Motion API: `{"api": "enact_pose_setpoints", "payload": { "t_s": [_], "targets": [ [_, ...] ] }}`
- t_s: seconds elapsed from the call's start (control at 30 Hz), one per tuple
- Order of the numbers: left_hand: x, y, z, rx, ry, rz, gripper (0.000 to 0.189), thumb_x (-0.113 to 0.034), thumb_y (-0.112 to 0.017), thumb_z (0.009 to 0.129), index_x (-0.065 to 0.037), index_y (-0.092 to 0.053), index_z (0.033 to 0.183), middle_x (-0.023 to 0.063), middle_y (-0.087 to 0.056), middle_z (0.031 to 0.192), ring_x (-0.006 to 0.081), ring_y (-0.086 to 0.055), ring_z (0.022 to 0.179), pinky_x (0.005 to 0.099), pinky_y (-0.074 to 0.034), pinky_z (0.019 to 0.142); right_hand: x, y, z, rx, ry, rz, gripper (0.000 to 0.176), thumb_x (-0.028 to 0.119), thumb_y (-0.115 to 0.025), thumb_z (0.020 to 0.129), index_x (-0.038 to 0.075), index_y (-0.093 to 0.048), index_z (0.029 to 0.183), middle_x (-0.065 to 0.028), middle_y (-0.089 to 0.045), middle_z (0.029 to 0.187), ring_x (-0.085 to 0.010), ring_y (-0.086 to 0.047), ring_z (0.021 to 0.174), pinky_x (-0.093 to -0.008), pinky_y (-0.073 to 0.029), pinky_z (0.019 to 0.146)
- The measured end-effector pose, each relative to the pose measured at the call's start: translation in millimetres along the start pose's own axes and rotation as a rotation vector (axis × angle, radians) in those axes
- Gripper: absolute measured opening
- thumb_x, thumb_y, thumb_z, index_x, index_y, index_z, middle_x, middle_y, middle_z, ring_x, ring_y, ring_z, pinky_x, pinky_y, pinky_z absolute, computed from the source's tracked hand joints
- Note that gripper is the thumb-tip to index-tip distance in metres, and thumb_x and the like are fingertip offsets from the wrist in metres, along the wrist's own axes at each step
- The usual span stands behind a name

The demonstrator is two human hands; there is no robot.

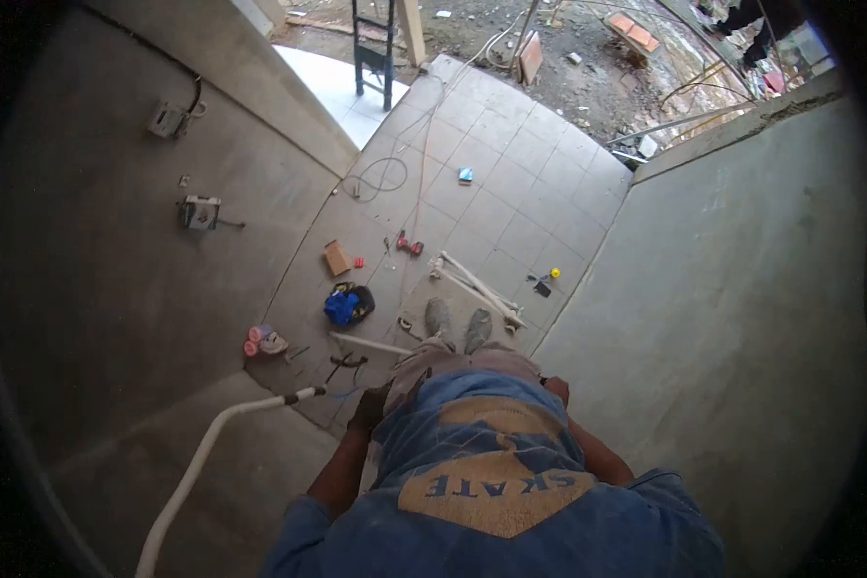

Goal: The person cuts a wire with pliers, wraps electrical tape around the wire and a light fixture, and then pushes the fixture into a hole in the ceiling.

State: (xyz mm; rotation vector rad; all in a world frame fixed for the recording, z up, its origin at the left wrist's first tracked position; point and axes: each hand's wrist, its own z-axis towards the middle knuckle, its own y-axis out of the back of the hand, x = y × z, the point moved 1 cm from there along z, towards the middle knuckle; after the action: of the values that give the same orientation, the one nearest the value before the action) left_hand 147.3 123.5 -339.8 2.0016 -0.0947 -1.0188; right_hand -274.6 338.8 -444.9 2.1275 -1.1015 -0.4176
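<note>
My left hand (368, 408) hangs beside my left hip, dark and small in the view; its fingers cannot be made out. Close by it are the capped end of a bent white pipe (212, 438) and a black tool (347, 361) on the floor. At my right hip, my right hand (556, 388) rests against the trousers, its fingers partly hidden. Past my shoes (438, 318) lie long pale pieces (474, 289). A black container with blue cloth (345, 304) stands to the left, and a red drill (410, 245) lies further ahead.
Grey walls stand left and right, with electrical boxes (169, 119) (200, 213) on the left one. On the tiles (511, 144) are a cardboard box (336, 258), a blue packet (465, 175), a cable (385, 175) and a yellow item (555, 274). A black ladder (374, 58) stands ahead.
</note>
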Motion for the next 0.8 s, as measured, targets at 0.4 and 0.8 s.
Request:
{"api": "enact_pose_setpoints", "payload": {
  "t_s": [0.4,0.8],
  "targets": [
    [19.6,16.7,5.6,-0.294,0.407,-0.656,0.019,-0.009,-0.066,0.093,-0.002,-0.070,0.110,0.0188,-0.074,0.098,0.0335,-0.073,0.089,0.0411,-0.058,0.077,24.3,32.2,-1.1,0.029,0.312,-0.203,0.025,0.028,-0.062,0.091,0.010,-0.079,0.091,-0.0173,-0.076,0.095,-0.0384,-0.076,0.082,-0.0483,-0.063,0.073],
    [4.7,35.5,7.3,-0.279,0.322,-0.557,0.017,-0.008,-0.067,0.094,0.000,-0.071,0.108,0.0188,-0.075,0.101,0.0320,-0.074,0.091,0.0400,-0.060,0.082,7.8,44.7,-2.4,0.022,0.343,0.224,0.029,0.033,-0.072,0.080,0.005,-0.074,0.078,-0.0212,-0.071,0.079,-0.0416,-0.072,0.078,-0.0507,-0.059,0.077]
  ]
}}
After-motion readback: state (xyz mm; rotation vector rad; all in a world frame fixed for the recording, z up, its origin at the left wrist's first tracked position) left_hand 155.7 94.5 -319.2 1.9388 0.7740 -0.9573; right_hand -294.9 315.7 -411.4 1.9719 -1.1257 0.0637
